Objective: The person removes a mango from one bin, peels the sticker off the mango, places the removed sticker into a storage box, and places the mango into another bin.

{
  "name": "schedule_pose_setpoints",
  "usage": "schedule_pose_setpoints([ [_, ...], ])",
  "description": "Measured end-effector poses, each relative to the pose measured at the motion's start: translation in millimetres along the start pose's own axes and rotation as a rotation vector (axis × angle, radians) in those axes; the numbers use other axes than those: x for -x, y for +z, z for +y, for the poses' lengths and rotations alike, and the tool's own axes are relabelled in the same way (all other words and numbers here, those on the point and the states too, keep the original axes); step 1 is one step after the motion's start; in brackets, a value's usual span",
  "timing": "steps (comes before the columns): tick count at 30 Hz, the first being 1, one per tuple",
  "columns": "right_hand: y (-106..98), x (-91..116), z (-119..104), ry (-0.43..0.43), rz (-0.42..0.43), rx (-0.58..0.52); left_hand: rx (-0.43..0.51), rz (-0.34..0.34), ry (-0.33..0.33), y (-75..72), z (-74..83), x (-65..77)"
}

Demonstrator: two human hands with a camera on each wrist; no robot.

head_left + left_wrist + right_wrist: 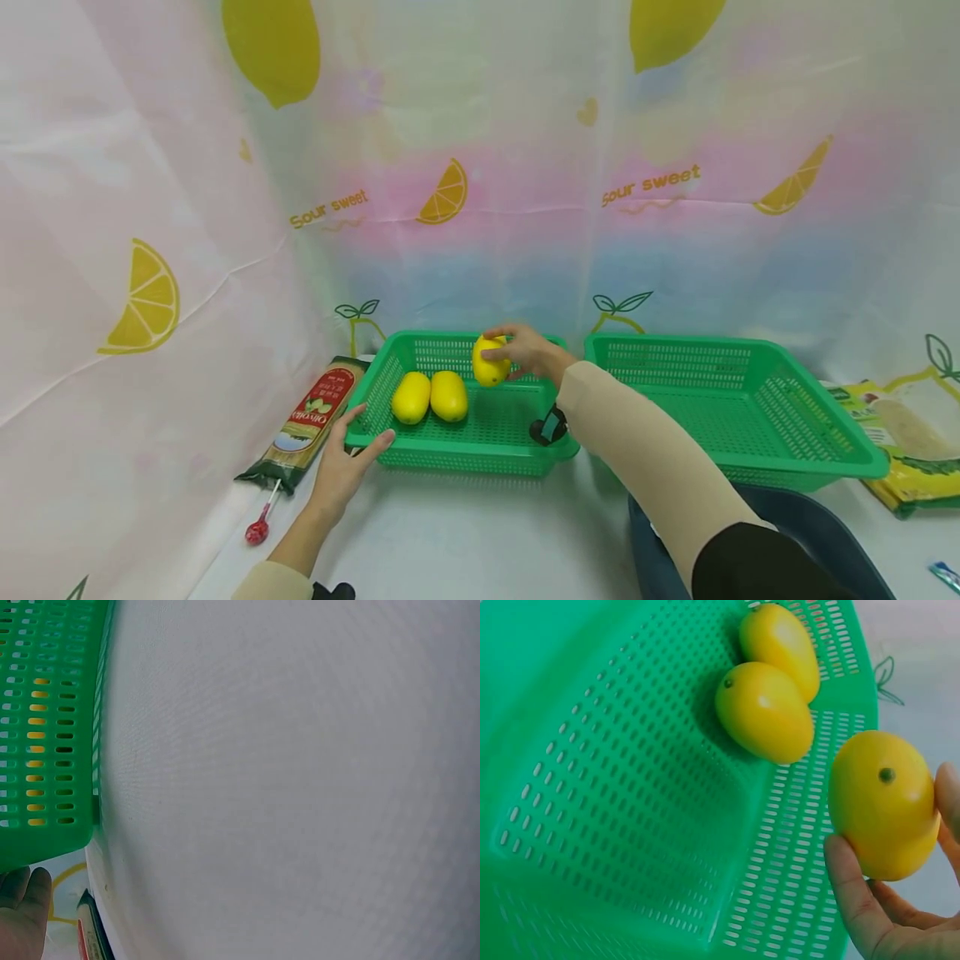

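My right hand (528,350) pinches a yellow mango (490,361) between thumb and fingers, above the back of the left green basket (465,458). In the right wrist view, the held mango (885,802) shows its dark stem spot, and the fingers (853,892) press its sides. Two more mangoes lie side by side in that basket: one on the left (411,397), the other (448,396) touching it. My left hand (343,467) rests at the basket's front left corner, thumb and fingers spread. Only part of the left hand (22,915) shows in the left wrist view.
A second green basket (675,408) stands to the right. In front of it is a dark blue bin (810,525), partly hidden by my right arm. A long packet (311,421) and a red lollipop (257,532) lie left; a yellow bag (915,450) lies far right.
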State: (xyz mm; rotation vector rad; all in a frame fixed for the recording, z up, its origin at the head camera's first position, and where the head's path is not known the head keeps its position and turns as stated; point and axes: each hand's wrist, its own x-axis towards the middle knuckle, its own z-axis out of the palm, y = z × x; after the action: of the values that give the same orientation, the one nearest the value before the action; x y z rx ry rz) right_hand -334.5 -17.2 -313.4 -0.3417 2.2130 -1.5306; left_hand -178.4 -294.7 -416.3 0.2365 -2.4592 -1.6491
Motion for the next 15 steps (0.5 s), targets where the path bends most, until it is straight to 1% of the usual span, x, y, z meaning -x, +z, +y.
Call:
schedule_pose_setpoints([
  [9, 4, -1, 11, 0.018, -0.017, 0.017, 0.006, -0.004, 0.0, 0.8, -2.1, -0.6],
  [15, 6, 0, 14, 0.035, -0.017, 0.027, 0.004, -0.001, 0.003, 0.7, -1.9, -1.4],
])
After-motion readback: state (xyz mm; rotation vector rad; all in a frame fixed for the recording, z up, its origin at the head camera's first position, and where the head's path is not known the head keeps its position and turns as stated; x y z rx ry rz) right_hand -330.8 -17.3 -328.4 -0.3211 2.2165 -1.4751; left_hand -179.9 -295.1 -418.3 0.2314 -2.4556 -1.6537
